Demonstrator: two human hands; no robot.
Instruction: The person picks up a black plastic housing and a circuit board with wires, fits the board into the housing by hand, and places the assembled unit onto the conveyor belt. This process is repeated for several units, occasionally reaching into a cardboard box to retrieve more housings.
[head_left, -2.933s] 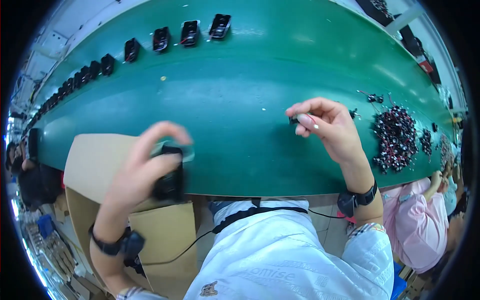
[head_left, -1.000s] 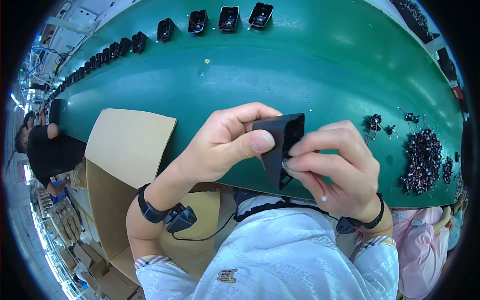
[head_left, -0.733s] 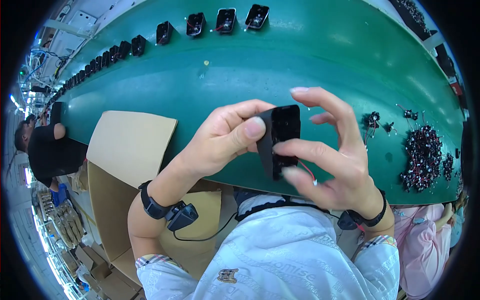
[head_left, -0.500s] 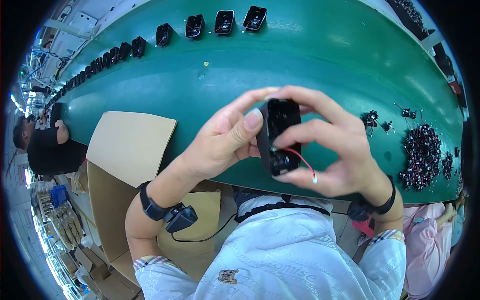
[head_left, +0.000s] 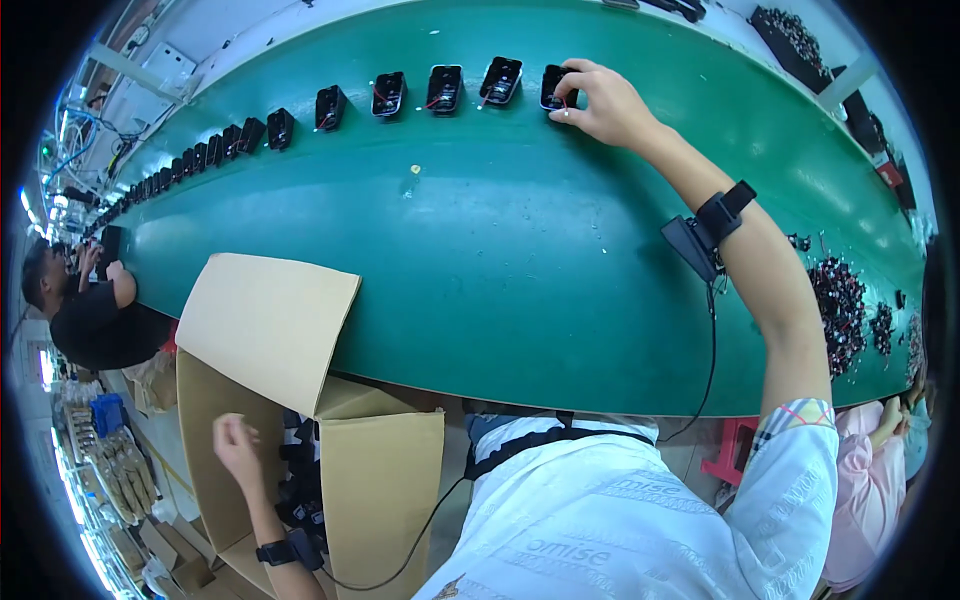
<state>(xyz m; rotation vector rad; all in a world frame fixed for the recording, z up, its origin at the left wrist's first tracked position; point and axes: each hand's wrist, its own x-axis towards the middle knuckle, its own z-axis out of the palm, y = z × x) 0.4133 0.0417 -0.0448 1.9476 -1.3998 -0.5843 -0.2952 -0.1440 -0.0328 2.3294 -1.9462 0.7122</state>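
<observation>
At the far side of the green table my right hand (head_left: 605, 102) grips a small black open-topped plastic casing (head_left: 552, 90), thumb and fingers at its right side. Part of that casing is hidden behind the fingers; a bit of red wire and a white connector show there. It stands at the right end of a row of similar casings, next to a black casing (head_left: 501, 82) with a red wire. My left hand (head_left: 237, 447) is over the cardboard box (head_left: 225, 400) at the lower left, fingers curled, slightly blurred, nothing visible in them. Black parts (head_left: 302, 475) lie inside the box.
The row of casings curves away to the left along the green table (head_left: 480, 260). A heap of small wired parts (head_left: 838, 310) lies at the right. One box flap (head_left: 270, 320) rests over the table edge. A person in black (head_left: 105, 320) sits at the far left; another in pink is at the right.
My right hand has carried the black casing from in front of me to the right end of the far row. My left hand has let go of it and moved down-left over the box.
</observation>
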